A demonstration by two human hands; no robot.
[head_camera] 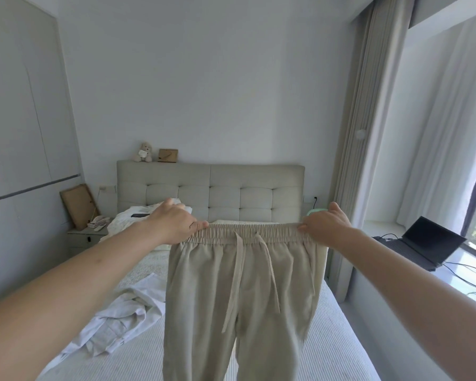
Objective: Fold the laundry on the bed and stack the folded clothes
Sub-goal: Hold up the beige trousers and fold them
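Beige drawstring trousers (242, 292) hang between your hands above the bed (327, 339); your left hand (176, 224) and right hand (326, 228) each pinch a waistband end, well apart.

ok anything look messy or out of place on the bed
Yes: a white shirt lies crumpled on the bed's left side, unfolded. The beige trousers, held up by both hands, hang straight.

Both bare arms reach straight forward, raised and spread apart. The left hand (173, 222) is knuckles-up, its fingers (201, 225) curled and pinching a waistband (248, 233). The right hand (326, 225) mirrors it, gripping the band's other end.
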